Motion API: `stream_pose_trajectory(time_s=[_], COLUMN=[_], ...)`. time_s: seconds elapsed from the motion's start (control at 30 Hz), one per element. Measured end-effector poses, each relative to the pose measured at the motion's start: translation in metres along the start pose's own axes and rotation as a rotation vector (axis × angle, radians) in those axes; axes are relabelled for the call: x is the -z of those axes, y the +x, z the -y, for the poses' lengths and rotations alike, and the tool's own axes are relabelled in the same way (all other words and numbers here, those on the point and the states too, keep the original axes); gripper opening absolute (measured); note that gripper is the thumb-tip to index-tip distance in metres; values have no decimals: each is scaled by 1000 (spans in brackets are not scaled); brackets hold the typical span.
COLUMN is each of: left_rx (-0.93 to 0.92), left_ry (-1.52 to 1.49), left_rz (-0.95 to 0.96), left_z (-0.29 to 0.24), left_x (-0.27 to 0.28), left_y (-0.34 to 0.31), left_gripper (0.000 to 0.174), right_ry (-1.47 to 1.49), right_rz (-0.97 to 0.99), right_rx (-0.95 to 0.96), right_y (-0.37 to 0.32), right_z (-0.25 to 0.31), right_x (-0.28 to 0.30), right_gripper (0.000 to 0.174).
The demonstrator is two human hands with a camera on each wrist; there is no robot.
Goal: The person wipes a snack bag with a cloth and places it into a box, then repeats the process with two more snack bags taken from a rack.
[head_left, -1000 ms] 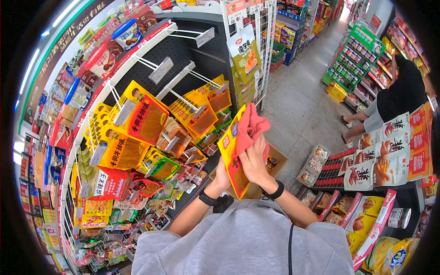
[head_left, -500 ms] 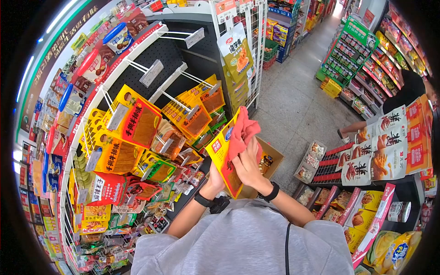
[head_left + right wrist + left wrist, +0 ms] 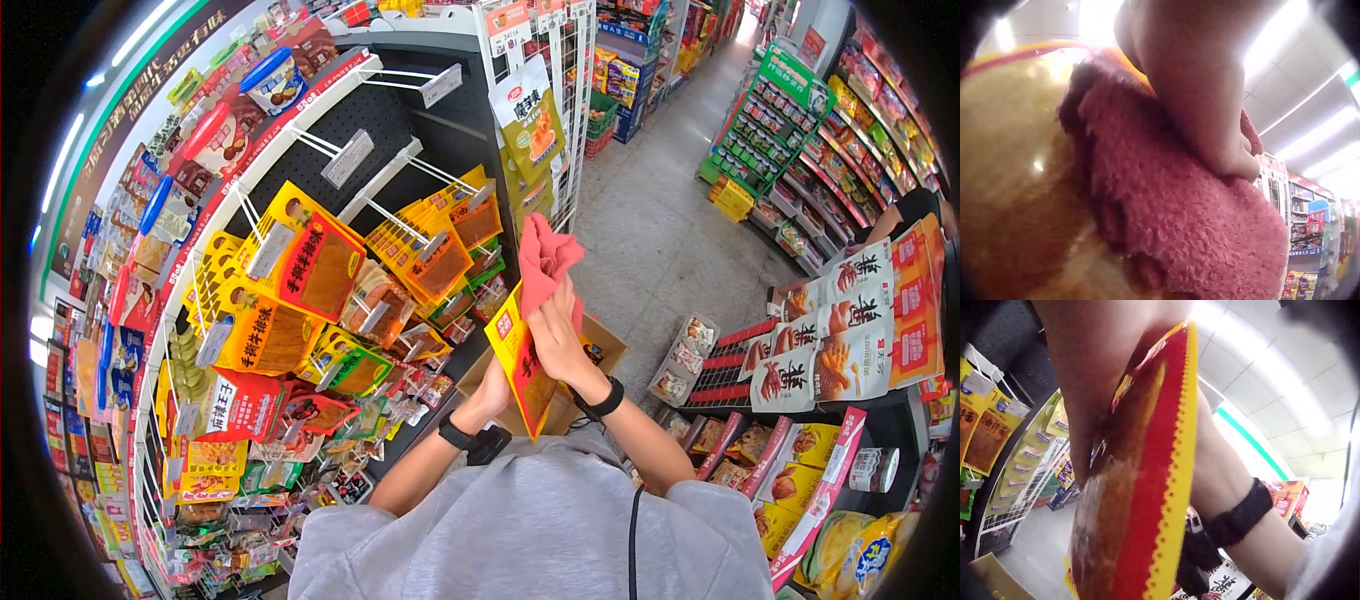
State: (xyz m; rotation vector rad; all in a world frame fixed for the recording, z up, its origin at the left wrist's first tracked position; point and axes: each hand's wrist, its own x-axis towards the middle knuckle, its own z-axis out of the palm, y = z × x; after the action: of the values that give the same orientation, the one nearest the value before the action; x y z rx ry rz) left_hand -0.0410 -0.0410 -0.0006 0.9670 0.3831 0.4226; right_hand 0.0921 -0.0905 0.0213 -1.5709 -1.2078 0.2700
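A yellow and red snack packet [image 3: 528, 372] is held upright and tilted in front of the chest. The left hand [image 3: 490, 392] grips its left side, and in the left wrist view the packet's red and yellow edge [image 3: 1175, 462] runs beside that hand's fingers [image 3: 1104, 356]. The right hand [image 3: 558, 335] holds a bunched red cloth [image 3: 548, 262] against the packet's upper part. Fuzzy cloth [image 3: 1191, 206] lies on the shiny packet [image 3: 1016, 156] in the right wrist view, under the right hand [image 3: 1197, 81]. The packet's far side is hidden.
Hooks with yellow packets [image 3: 320, 262] and other snacks fill the rack at the left. An open cardboard box [image 3: 604, 372] stands below and behind the hands. Pouches hang on a rack [image 3: 780, 372] at the right, and a person [image 3: 910, 208] is partly visible at the far right.
The cloth and right hand have shifted on the packet, and the packet stands more upright. Both hands have moved slightly right since half a second ago. The other person has moved toward the right edge.
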Motion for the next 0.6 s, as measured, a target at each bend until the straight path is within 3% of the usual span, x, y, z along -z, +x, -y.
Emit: stream_pose_trajectory(time_s=[0.07,0.17,0.27,0.3,0.47,0.6], left_rx=[-36,-57,-94,-109,-147,-111], left_ry=[6,-21,82,126,228,105], left_rz=[44,37,4,-6,0,37], left_z=[2,-7,-6,-3,13,10], left_x=[10,5,-1,-2,3,5], left_y=[0,4,7,8,6,5], left_gripper=[64,63,64,64,66,64], right_ry=[-79,-107,-106,-92,-19,31], right_rz=[-29,0,171,25,-15,-26], right_rx=[58,132,36,105,40,-9], right_y=[-18,-30,-41,-35,-7,-7], right_z=[-12,23,34,30,2,-3], right_x=[-13,-17,-18,-23,-10,-8], right_gripper=[52,54,59,55,57,58])
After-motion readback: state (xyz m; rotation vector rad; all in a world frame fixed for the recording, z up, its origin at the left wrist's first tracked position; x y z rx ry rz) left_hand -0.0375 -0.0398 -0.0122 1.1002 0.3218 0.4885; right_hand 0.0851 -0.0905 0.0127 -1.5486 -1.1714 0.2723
